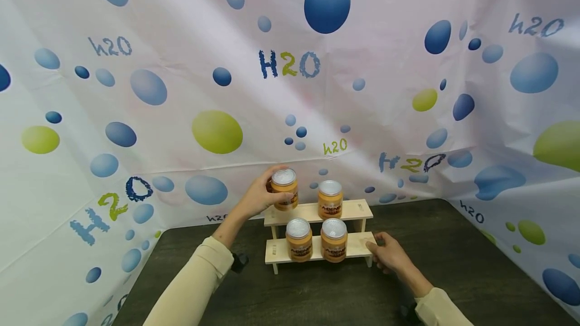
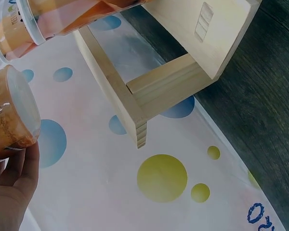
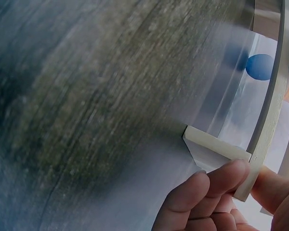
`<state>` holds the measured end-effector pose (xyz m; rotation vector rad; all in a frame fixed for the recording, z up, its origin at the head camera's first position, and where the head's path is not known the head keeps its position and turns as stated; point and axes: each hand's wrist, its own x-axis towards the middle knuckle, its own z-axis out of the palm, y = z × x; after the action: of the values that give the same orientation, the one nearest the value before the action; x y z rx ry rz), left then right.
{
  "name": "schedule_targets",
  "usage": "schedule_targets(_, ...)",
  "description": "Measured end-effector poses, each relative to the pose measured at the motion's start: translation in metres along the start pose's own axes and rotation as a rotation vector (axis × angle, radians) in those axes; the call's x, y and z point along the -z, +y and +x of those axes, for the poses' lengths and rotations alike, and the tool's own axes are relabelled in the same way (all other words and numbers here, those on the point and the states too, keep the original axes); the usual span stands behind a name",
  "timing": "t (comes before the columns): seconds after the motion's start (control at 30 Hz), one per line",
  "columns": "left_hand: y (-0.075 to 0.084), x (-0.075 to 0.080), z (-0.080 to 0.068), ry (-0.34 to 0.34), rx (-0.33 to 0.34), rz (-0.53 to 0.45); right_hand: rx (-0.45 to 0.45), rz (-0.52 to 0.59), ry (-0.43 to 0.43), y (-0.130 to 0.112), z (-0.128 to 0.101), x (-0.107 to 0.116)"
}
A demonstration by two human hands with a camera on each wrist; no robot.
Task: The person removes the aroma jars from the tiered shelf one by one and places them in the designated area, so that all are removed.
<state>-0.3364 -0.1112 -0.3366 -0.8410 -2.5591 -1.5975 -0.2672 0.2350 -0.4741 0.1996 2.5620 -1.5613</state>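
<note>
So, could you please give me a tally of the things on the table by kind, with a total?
Orange jars with silver lids: 4 (upper left, gripped by the left hand; upper right; lower left; lower right)
Two-tier wooden shelf, its lower tier end held by the right hand: 1
Total: 5

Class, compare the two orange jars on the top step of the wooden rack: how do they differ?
The left orange jar with silver lid is gripped by the left hand at the step's left end; the right orange jar stands free, untouched, nearer the middle of the wooden two-step rack. Both share silver lids and dark-lettered labels.
</note>
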Motion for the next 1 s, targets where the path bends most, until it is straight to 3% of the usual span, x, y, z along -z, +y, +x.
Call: schedule_targets(1.0, 0.0039, 0.0086, -0.0019, 0.022, 0.008, 0.001, -0.008, 0.001, 0.000, -0.0020, -0.0012, -0.0005)
